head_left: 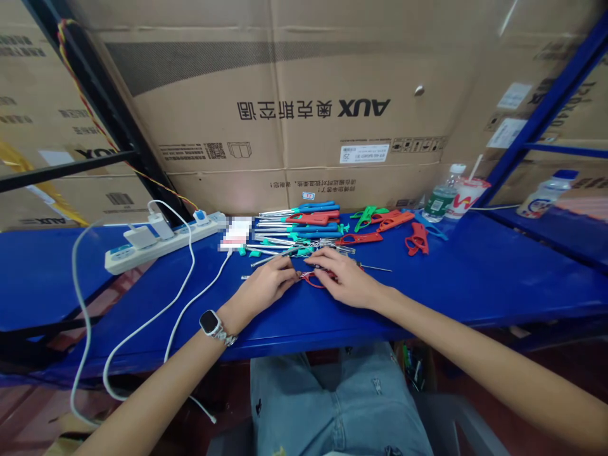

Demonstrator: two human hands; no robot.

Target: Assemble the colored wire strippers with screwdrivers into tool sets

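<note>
My left hand (270, 282) is closed, thumb and fingers pinched together low over the table, at the ends of some thin pale wires; what it grips is too small to make out. Facing it, my right hand (349, 277) is curled over a red plastic lighter handle (311, 280), whose loop shows below the fingers. A thin metal screwdriver shaft (379, 268) sticks out to the right beyond this hand; its grip is mostly hidden. Just past both hands lie several long-necked lighters (297, 221) with metal barrels and blue or red handles, among small green pieces (255, 253).
Red and green handle shells (373, 216) lie at the back right, near a water bottle (439, 196) and a paper cup (468, 197). A white power strip (166, 244) with trailing cables (187, 294) is at left. Large cartons (285, 126) wall off the back.
</note>
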